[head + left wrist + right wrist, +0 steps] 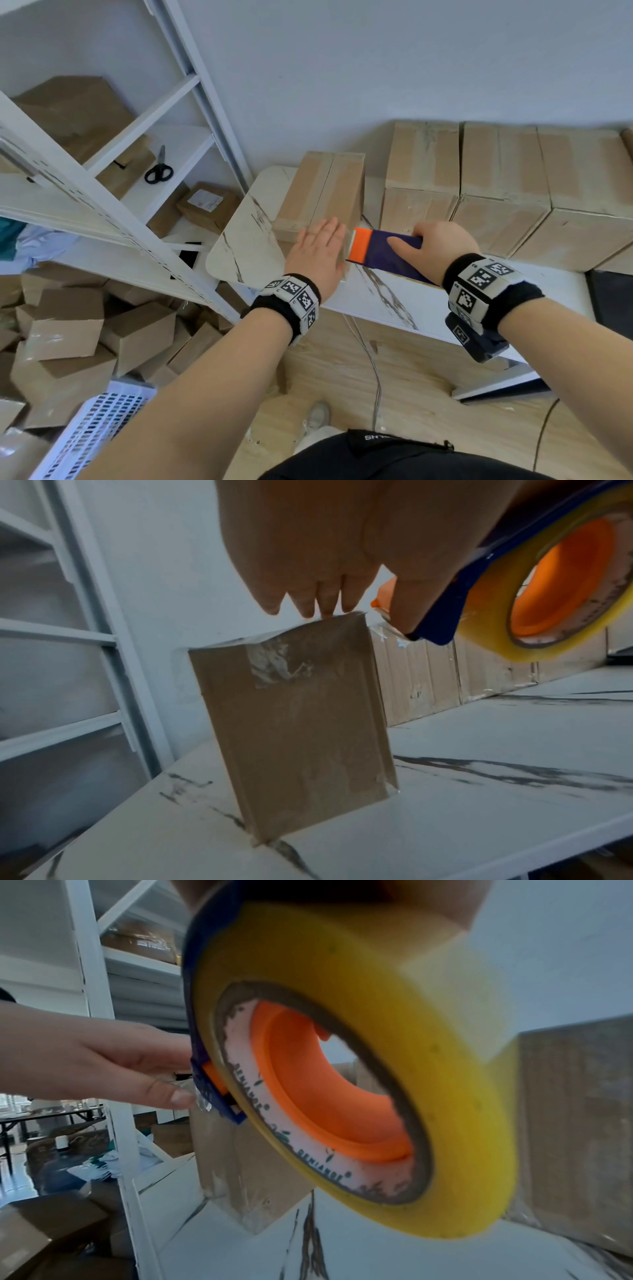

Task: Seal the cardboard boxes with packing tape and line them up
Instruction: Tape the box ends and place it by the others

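Starting at the left, a white shelving unit (113, 192) is seen holding black scissors (158, 168) and a parcel (209, 205) whose label cannot be read. Further right, the small cardboard box (320, 193) stands on the marble-patterned table (394, 301), its seams covered with clear tape. The left hand (317, 258) is laid flat, fingers straight, on the box's near top edge. Just beside it, the tape dispenser (387, 251), orange and blue, is clasped by the right hand (440, 245), its orange end touching the box. "DENIANDE" appears to be printed on the core of the yellowish tape roll (342, 993); the lettering is blurred. At the far right, a row of sealed boxes (507, 185) is lined up against the wall.
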